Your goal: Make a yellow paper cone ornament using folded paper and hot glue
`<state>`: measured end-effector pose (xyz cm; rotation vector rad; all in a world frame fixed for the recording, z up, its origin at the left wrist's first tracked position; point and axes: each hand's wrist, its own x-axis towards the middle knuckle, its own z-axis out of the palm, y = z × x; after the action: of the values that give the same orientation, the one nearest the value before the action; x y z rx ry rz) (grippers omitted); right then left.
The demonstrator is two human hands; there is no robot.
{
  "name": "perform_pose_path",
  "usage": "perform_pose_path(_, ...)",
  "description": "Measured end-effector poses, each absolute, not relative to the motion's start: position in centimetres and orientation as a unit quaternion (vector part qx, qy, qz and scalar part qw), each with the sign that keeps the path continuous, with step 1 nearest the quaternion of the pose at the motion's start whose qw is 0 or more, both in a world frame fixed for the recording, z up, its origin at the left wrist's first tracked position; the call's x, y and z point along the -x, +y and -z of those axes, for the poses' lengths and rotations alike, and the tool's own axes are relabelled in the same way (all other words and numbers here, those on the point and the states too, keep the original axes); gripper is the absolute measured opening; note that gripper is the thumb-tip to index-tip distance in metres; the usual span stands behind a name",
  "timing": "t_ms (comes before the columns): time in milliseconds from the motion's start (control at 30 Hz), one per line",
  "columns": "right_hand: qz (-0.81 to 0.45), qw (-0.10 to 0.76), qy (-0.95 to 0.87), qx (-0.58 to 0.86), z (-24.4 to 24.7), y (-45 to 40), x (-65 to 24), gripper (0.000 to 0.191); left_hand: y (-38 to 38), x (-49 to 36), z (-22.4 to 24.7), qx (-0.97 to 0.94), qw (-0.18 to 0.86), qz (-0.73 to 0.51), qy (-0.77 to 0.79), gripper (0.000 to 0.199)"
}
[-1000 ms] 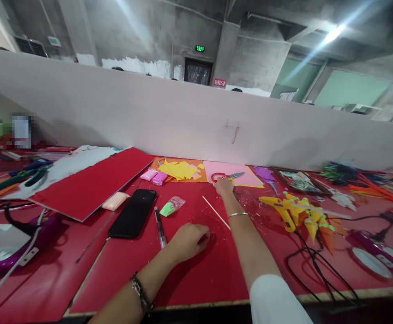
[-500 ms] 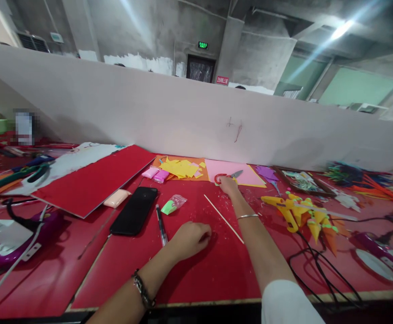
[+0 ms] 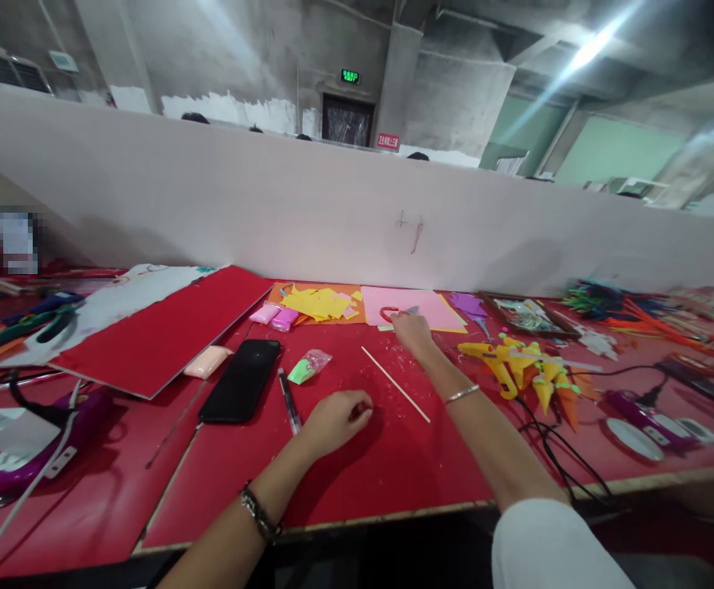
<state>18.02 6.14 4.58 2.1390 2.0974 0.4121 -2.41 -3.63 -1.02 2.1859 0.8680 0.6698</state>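
My left hand (image 3: 335, 419) rests low over the red table (image 3: 393, 483), its fingers curled; whether anything is inside them is hidden. A pen (image 3: 289, 401) lies just left of it, and a thin wooden stick (image 3: 395, 384) to its right. My right hand (image 3: 411, 331) reaches to the back, at the red-handled scissors (image 3: 389, 313) on the pink paper (image 3: 402, 298). Its fingertips are hidden behind the hand, so a grip on the scissors cannot be made out.
A black phone (image 3: 241, 381), a green clay packet (image 3: 309, 366) and a red board (image 3: 166, 331) lie left. Yellow scraps (image 3: 316, 303) are at the back. Right stand a yellow glue gun (image 3: 491, 360) with black cable and yellow cone shapes (image 3: 544, 380).
The view has shifted slightly to the right. My right hand now covers more of the scissors' blades. My left hand stays near the pen, its fingers a little more curled.
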Motion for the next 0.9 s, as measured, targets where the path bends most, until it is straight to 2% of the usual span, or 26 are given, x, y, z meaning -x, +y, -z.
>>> perform_pose_path(100,-0.171,0.033,0.710,-0.682,-5.8,3.5,-17.1,0.033,-2.9,2.3,1.0,-0.705,0.476,-0.379,0.364,0.026)
perform_pose_path(200,-0.195,0.011,0.738,-0.646,-6.3,0.0,-15.3,0.038,-2.2,2.7,0.3,-0.457,0.661,-0.474,0.360,0.035)
perform_pose_path(233,-0.203,0.001,0.752,-0.627,-6.2,-1.4,-14.5,0.038,-2.1,3.0,-0.1,-0.379,0.722,-0.475,0.331,0.036)
perform_pose_path(333,-0.266,-0.079,0.829,-0.485,-5.2,-5.0,-12.0,0.036,-2.4,4.1,-1.5,-0.314,0.805,-0.455,0.218,0.039)
perform_pose_path(467,-0.259,-0.128,0.875,-0.389,-3.4,-7.5,-9.1,0.034,-3.3,5.4,-2.8,-0.254,0.865,-0.425,0.084,0.032)
perform_pose_path(600,-0.114,-0.102,0.903,-0.402,-3.3,-7.3,-8.5,0.034,-3.4,5.7,-3.0,-0.242,0.865,-0.435,0.064,0.026)
perform_pose_path(633,-0.046,-0.104,0.906,-0.409,-3.6,-7.1,-8.7,0.038,-3.3,5.7,-2.8,-0.240,0.862,-0.441,0.074,0.022)
perform_pose_path(733,0.217,-0.139,0.881,-0.396,-4.7,-6.0,-10.2,0.070,-3.1,5.6,-2.4,-0.219,0.859,-0.448,0.121,0.019)
perform_pose_path(767,0.304,-0.156,0.862,-0.374,-5.0,-5.3,-10.9,0.072,-3.1,5.5,-2.2,-0.205,0.859,-0.447,0.140,0.021)
perform_pose_path(833,0.403,-0.204,0.822,-0.346,-5.4,-3.2,-12.6,0.058,-3.2,5.2,-2.0,-0.176,0.861,-0.445,0.172,0.026)
perform_pose_path(900,0.388,-0.250,0.797,-0.391,-5.4,-0.2,-14.4,0.041,-3.4,4.8,-2.0,-0.153,0.864,-0.439,0.192,0.027)
